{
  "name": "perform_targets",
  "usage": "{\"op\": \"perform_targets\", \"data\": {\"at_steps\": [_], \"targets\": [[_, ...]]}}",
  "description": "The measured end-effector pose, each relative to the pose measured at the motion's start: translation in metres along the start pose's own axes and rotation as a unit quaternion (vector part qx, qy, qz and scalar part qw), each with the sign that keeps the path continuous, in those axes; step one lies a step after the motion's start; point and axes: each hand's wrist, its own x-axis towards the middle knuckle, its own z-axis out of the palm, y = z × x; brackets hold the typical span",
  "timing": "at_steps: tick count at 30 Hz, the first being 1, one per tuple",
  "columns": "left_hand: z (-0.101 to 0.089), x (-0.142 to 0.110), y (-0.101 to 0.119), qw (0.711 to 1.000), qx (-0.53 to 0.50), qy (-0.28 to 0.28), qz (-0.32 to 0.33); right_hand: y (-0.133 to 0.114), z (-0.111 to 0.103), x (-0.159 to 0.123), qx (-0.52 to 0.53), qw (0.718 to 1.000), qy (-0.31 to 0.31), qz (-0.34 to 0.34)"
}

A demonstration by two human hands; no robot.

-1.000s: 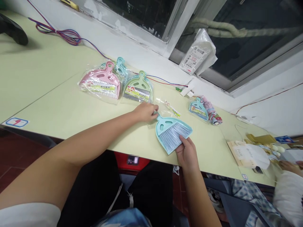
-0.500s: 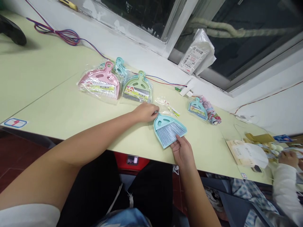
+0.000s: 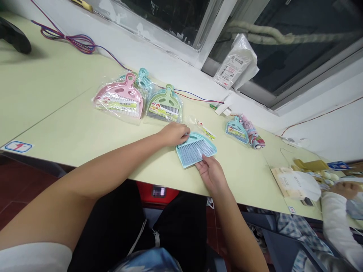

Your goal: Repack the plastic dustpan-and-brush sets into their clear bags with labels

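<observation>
My right hand [image 3: 211, 172] grips the bristle end of a light blue dustpan [image 3: 183, 164], thumb on top and fingers beneath. A matching brush with grey-blue bristles [image 3: 197, 150] lies nested in it. Closed, my left hand [image 3: 175, 134] is at the handle end, its fingers pinching the edge of a clear plastic bag [image 3: 194, 121]; the dustpan's handle is hidden there. A printed label [image 3: 206, 130] shows on the bag beyond the dustpan.
Behind my left hand lie bagged sets: a pink one [image 3: 120, 96], a green one [image 3: 166, 104] and a blue one [image 3: 143, 79]. Another blue set [image 3: 237, 130] lies right, beside a folded umbrella [image 3: 252, 132]. Bundled cable [image 3: 68, 39] is back left. A co-worker's sleeve [image 3: 336, 223] is far right.
The dustpan and brush have slid up and left with my right hand, the handle passing under my left hand. My left hand has stayed in place.
</observation>
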Motion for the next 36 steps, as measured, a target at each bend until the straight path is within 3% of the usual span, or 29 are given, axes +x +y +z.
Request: {"op": "perform_targets", "data": {"at_steps": [6, 10, 15, 21, 24, 28, 36], "targets": [[-0.003, 0.001, -0.002, 1.000, -0.023, -0.018, 0.011, -0.004, -0.002, 0.011, 0.021, 0.999, 0.005, 0.034], [-0.006, 0.001, -0.001, 0.998, -0.062, -0.003, 0.020, -0.005, -0.012, 0.011, 0.031, 0.999, 0.022, 0.010], [-0.010, 0.002, -0.001, 0.991, -0.114, 0.063, -0.027, -0.009, -0.023, 0.014, 0.026, 0.998, 0.051, -0.014], [-0.015, 0.004, -0.028, 0.974, -0.046, 0.181, -0.131, -0.010, -0.029, 0.020, -0.002, 0.999, 0.037, -0.010], [-0.017, 0.003, -0.042, 0.967, -0.054, 0.155, -0.197, -0.010, -0.031, 0.021, -0.008, 1.000, 0.011, -0.009], [-0.015, 0.004, -0.048, 0.962, -0.110, 0.094, -0.231, -0.012, -0.034, 0.021, -0.020, 1.000, -0.011, -0.006], [-0.011, 0.009, -0.047, 0.933, -0.263, 0.061, -0.238, -0.012, -0.033, 0.017, -0.058, 0.998, -0.016, -0.018]]}}
